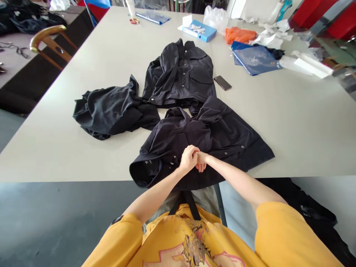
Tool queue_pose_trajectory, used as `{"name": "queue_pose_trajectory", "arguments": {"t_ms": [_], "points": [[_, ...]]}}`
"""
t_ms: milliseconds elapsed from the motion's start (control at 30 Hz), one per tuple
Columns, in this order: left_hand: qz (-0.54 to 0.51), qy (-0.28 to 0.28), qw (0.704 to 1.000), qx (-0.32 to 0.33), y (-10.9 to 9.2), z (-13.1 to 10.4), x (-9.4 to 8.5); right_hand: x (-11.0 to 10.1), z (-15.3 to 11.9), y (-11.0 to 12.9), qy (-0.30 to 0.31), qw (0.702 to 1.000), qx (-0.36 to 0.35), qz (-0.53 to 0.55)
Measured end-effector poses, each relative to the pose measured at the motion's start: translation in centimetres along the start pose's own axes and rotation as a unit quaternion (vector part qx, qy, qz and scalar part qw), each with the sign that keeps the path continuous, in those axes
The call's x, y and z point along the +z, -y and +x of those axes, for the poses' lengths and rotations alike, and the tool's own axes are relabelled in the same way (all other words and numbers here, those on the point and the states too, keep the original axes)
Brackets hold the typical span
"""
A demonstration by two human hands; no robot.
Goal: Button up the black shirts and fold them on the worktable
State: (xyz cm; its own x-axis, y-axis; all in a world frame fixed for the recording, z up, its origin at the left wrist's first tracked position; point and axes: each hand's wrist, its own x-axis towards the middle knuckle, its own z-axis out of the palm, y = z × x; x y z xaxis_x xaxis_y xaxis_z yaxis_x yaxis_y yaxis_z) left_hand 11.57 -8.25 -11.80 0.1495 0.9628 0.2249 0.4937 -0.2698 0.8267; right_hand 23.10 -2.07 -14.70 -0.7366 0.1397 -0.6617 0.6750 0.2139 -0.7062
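Near black jacket (222, 129) lies at tabletop's (300, 148) near edge, long axis roughly L–R, collar (133, 168) to L. L hand (188, 157), part-curled, is nearer collar & meets R hand (201, 159), fingers loosely bent, over jacket; can't tell if the 2 hold cloth.

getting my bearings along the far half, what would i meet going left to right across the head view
wooden chair, red-handled scissors, blue box, crumpled orange plastic, long white strip
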Motion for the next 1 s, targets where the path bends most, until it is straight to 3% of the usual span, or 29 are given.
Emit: {"name": "queue_pose_trajectory", "arguments": {"t_ms": [67, 167, 267, 333, 433, 533, 633, 733, 767, 867, 933, 1000], "points": [[0.056, 0.016, 0.998, 0.018, 0.4, -2.2, -2.8, 0.1, -1.7, -0.4, -0.027, 0.991, 0.122, 0.048], [0.197, 0.061, 0.978, 0.009, 2.5, -5.4, -7.1, -1.0, -3.9, -1.1, -0.103, 0.951, 0.275, 0.102], [0.302, 0.07, 0.951, -0.018, 5.2, -6.9, -9.3, -2.8, -5.1, -2.0, -0.145, 0.929, 0.32, 0.112], [0.322, 0.072, 0.943, -0.034, 6.5, -6.3, -9.1, -4.1, -5.7, -2.9, -0.169, 0.923, 0.329, 0.108], [0.321, 0.07, 0.943, -0.046, 7.1, -3.5, -7.2, -5.7, -7.0, -4.4, -0.234, 0.912, 0.331, 0.069], [0.31, 0.064, 0.948, -0.029, 6.2, -1.1, -4.8, -6.6, -8.6, -5.7, -0.305, 0.893, 0.331, 0.007], [0.273, 0.053, 0.96, -0.018, 4.4, -0.9, -3.5, -5.8, -10.2, -5.7, -0.387, 0.858, 0.333, -0.06], [0.19, 0.031, 0.981, -0.012, 2.4, -1.6, -4.1, -2.4, -10.7, -3.9, -0.508, 0.798, 0.292, -0.141], [0.161, 0.021, 0.987, -0.007, 1.7, -1.6, -4.6, -0.9, -10.5, -3.1, -0.532, 0.791, 0.256, -0.161], [0.113, 0.002, 0.993, 0.026, -0.4, 0.2, -6.4, 3.7, -8.9, -0.7, -0.527, 0.82, 0.068, -0.214], [0.128, 0.023, 0.99, 0.063, -1.4, 2.5, -6.8, 6.0, -7.4, 0.1, -0.505, 0.827, -0.049, -0.244], [0.174, 0.075, 0.977, 0.101, -1.8, 4.9, -6.1, 7.4, -5.9, 0.2, -0.507, 0.818, -0.079, -0.259]]}}
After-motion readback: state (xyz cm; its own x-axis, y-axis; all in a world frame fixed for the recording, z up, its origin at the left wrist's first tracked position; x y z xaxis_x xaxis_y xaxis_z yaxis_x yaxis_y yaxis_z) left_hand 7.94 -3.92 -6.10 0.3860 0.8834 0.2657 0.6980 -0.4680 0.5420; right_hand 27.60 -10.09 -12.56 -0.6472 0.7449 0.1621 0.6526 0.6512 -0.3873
